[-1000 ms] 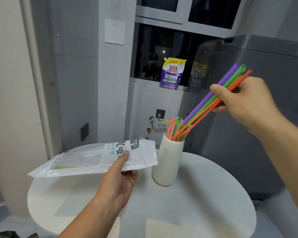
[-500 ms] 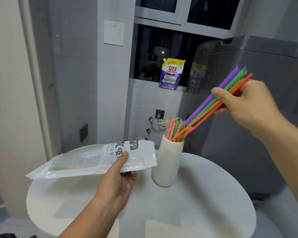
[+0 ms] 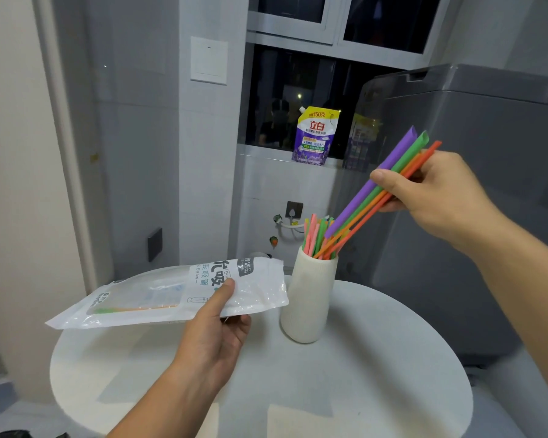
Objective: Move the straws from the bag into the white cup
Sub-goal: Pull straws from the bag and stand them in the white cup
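Note:
My right hand pinches a slanted bunch of straws, purple, green and orange, whose lower ends reach into the mouth of the white cup. Several pink, green and orange straws stand in that cup, which is upright on the round white table. My left hand grips the clear plastic straw bag near its printed end, thumb on top, and holds it roughly level above the table's left side. Through the bag's clear part a few straws show, green and orange.
A large grey appliance stands close behind the table on the right. A purple detergent pouch sits on the window ledge. A tiled wall with a switch plate lies to the left rear.
My right hand has lowered a little with the straw bunch, sliding its tips deeper into the cup. The left hand and bag have hardly moved.

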A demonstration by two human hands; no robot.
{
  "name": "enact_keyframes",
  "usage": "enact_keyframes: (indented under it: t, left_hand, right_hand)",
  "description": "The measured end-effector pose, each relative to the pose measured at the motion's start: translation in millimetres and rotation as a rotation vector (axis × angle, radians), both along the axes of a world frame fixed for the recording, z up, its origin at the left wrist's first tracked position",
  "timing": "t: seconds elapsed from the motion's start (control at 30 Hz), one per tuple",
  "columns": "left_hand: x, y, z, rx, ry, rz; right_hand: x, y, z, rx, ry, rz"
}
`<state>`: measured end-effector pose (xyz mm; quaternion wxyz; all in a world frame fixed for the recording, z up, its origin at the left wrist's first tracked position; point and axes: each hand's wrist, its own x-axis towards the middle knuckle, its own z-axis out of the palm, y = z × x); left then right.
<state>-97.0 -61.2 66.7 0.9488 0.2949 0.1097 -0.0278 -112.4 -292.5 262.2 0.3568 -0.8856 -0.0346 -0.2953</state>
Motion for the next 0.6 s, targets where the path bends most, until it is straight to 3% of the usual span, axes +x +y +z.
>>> enact_keyframes:
  t: [0.6]
  left_hand:
    - [-3, -2, 0, 0.007, -0.009, -0.023]
  right_hand:
    - [40, 12, 7, -0.135, 0.195, 0.070]
